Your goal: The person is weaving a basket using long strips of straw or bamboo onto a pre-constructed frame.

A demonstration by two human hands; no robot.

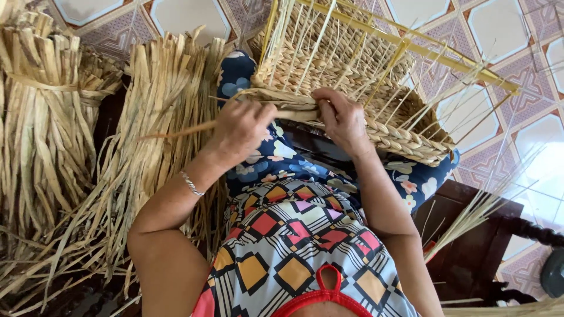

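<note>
Weaving straw basket (pixel 376 88); both hands (pixel 241 126) gripping strands.

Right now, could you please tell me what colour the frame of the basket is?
Yellow: the frame of the basket shows as thin yellow rods, clearest in the head view.

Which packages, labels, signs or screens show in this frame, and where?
None in view. Only the woven straw basket on the lap, held by the left hand and right hand, and dried straw bundles to the left on the tiled floor.
</note>
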